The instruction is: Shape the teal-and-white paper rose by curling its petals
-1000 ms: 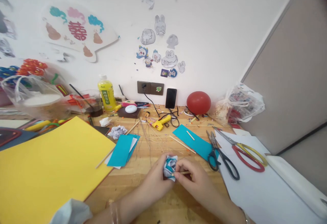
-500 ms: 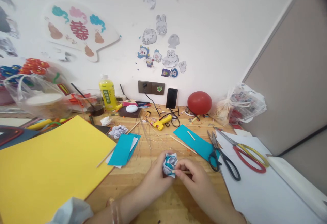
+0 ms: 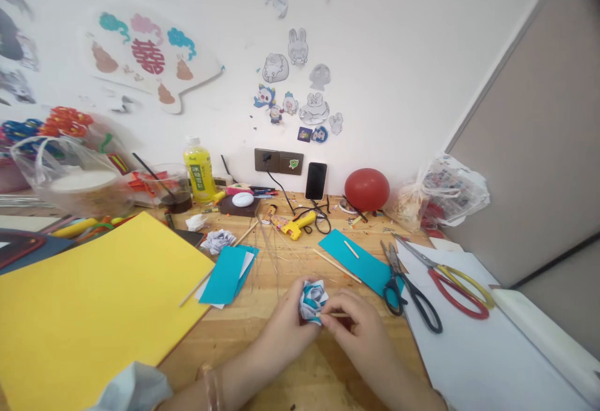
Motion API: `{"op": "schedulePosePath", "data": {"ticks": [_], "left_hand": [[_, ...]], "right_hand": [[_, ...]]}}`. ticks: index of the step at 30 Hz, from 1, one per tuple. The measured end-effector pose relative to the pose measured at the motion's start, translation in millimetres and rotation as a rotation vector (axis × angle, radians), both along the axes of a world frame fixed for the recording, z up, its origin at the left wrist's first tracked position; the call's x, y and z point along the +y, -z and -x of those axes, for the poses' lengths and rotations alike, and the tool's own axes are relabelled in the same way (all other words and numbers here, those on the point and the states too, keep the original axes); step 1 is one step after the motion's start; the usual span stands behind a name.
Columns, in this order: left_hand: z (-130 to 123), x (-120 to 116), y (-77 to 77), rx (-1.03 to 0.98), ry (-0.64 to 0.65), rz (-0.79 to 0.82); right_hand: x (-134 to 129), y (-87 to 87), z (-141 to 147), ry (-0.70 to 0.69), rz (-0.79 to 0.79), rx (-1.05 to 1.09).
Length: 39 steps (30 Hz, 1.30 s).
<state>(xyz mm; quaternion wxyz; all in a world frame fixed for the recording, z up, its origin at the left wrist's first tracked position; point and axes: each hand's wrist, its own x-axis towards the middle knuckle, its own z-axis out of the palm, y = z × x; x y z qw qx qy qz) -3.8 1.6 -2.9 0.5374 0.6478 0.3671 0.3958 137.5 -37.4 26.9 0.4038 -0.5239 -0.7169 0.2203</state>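
A small paper rose (image 3: 311, 299), white-grey with blue edges, sits in my left hand (image 3: 291, 312), whose fingers and thumb close around its left side and base. My right hand (image 3: 354, 318) pinches a thin wooden stick (image 3: 338, 315) between thumb and fingertips. The stick's tip touches the lower right petals of the rose, and its other end is hidden by the palm. Both hands are low over the wooden table (image 3: 253, 330). Ahead of them lie a longer wooden stick (image 3: 336, 265) and a blue paper strip (image 3: 354, 258).
Black-handled scissors (image 3: 398, 286) and red-and-yellow scissors (image 3: 462, 283) lie to the right on white paper (image 3: 482, 348). Yellow card (image 3: 94, 298) and blue paper pieces (image 3: 227, 273) are on the left. Behind are a yellow glue gun (image 3: 297, 225), phone (image 3: 315, 181), red balloon (image 3: 367, 188) and drink bottle (image 3: 199, 170).
Hardly anything differs. The rose looks turned very slightly in my left hand, with the stick still against its petals. The whole view has shifted a few pixels.
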Motion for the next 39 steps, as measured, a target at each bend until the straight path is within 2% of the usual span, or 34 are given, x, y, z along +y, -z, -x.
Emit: {"op": "schedulePosePath", "data": {"ticks": [4, 9, 14, 23, 31, 39], "left_hand": [[1.3, -0.9, 2.1, 0.033, -0.026, -0.018], [1.7, -2.6, 0.1, 0.067, -0.035, -0.053], [0.7, -2.9, -3.0, 0.073, -0.015, -0.052], [0.4, -4.0, -6.8, 0.018, 0.022, -0.034], [0.9, -4.0, -6.2, 0.04, -0.007, -0.035], [0.1, -2.7, -9.1, 0.019, -0.025, -0.055]], "right_hand": [[0.9, 2.6, 5.0, 0.082, 0.221, 0.25], [0.8, 2.1, 7.9, 0.134, 0.312, 0.422], [-1.3, 0.7, 6.0, 0.121, 0.192, 0.348], [-2.2, -4.7, -0.3, 0.022, -0.141, -0.027], [-6.1, -2.2, 0.2, 0.035, -0.125, -0.209], [-2.3, 0.1, -0.7, -0.055, -0.147, -0.146]]}}
